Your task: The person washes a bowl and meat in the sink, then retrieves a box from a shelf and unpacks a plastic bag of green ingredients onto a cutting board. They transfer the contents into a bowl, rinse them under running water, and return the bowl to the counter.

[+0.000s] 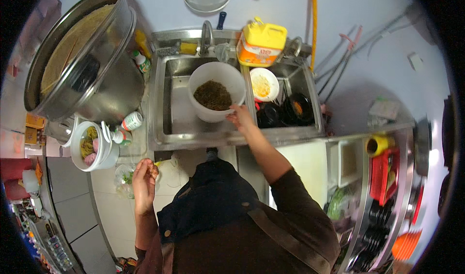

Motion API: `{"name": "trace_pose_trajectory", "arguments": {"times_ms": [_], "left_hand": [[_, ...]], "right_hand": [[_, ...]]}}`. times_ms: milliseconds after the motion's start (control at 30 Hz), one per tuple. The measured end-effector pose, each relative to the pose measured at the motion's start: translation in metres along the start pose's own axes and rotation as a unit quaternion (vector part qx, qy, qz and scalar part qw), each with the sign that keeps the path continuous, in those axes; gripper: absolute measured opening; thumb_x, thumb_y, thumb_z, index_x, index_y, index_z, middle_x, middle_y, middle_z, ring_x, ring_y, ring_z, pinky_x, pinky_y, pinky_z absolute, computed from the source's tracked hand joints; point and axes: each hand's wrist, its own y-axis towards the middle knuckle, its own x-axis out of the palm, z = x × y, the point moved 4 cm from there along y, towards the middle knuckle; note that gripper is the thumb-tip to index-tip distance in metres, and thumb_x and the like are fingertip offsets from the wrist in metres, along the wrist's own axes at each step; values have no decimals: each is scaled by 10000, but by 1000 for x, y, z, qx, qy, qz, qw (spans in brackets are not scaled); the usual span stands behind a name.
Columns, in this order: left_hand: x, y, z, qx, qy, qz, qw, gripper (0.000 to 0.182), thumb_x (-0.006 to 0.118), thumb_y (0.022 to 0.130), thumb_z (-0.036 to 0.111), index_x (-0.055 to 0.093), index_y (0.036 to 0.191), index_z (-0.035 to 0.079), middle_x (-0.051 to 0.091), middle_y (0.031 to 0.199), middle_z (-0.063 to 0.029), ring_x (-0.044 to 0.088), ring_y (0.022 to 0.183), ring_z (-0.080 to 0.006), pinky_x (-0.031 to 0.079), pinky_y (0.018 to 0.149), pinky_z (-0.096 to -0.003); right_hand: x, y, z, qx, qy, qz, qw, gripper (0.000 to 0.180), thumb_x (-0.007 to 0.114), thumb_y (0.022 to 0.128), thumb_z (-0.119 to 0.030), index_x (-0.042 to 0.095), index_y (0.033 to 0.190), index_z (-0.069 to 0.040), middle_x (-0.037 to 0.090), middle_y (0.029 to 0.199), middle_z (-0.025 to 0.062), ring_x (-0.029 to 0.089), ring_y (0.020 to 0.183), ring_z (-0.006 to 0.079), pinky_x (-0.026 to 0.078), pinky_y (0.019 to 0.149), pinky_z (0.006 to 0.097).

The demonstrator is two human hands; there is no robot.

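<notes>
A translucent white plastic bucket (pixel 201 77) stands in the left basin of a stainless steel double sink (pixel 176 108). Dark brown, loose matter (pixel 213 95), perhaps soaked leaves or herbs, covers its bottom. My right hand (pixel 239 118) grips the bucket's rim at the near right side. Lower left, my left hand (pixel 144 181) is raised in front of the counter with its fingers curled. Something brownish shows at those fingertips; whether it is held or just stuck there is unclear.
The right basin holds a white bowl (pixel 273 78) with food scraps and black dishes (pixel 298 108). A yellow jug (pixel 262 41) stands behind, near the faucet (pixel 207 34). Left are a large steel pot (pixel 116 81), a white tub (pixel 83 157) and bottles (pixel 131 121).
</notes>
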Motion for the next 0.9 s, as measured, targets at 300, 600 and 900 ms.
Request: {"name": "trace_pose_trajectory", "arguments": {"times_ms": [300, 600, 900], "left_hand": [[80, 95, -25, -16, 7, 57, 998, 165, 542, 986, 175, 601, 993, 21, 598, 841, -30, 558, 755, -141, 441, 721, -274], [109, 163, -47, -99, 61, 73, 991, 182, 552, 981, 200, 619, 1011, 33, 582, 861, -11, 540, 778, -112, 438, 736, -258], [180, 276, -77, -175, 146, -45, 973, 230, 527, 987, 250, 636, 1055, 60, 604, 889, 1, 578, 817, -122, 470, 769, -280]], "right_hand": [[14, 163, 45, 131, -393, -126, 901, 377, 587, 943, -288, 527, 1096, 51, 588, 934, 191, 605, 902, 306, 522, 776, 441], [134, 263, -142, -486, -643, -73, 587, 450, 577, 877, -198, 520, 1291, -33, 507, 1351, 174, 467, 1219, 418, 447, 978, 499], [170, 308, -152, -329, -778, -128, 520, 474, 430, 950, -250, 436, 1408, -127, 489, 1352, 218, 469, 1241, 400, 409, 1007, 554]]}}
